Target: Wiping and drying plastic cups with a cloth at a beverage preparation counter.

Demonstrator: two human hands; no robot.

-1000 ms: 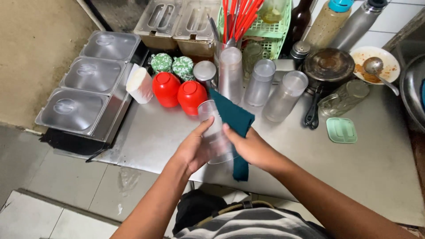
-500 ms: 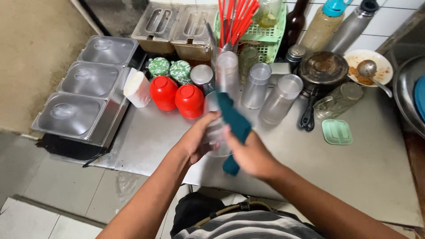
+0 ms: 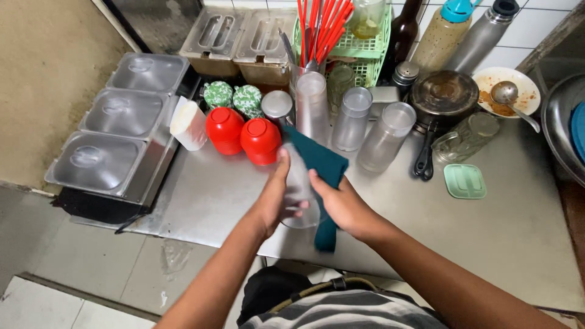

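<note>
Two hands meet at the centre of the frame over the steel counter. The left hand is wrapped around a clear plastic tumbler, fingers clamped on its side, holding it tilted above the counter's front edge. The right hand grips a dark teal cloth and presses it against the tumbler; the cloth drapes over the tumbler's upper end and hangs down below the hand.

Just behind, toward the upper middle, three more clear tumblers stand upside down on the counter. Left of them sit two red cups, a white cup lying tilted, and two green patterned lids. At the left edge a row of lidded steel containers runs toward the top. A green basket with red straws stands at the top centre. A small black pan, a glass mug and a pale green soap dish lie to the right.
</note>
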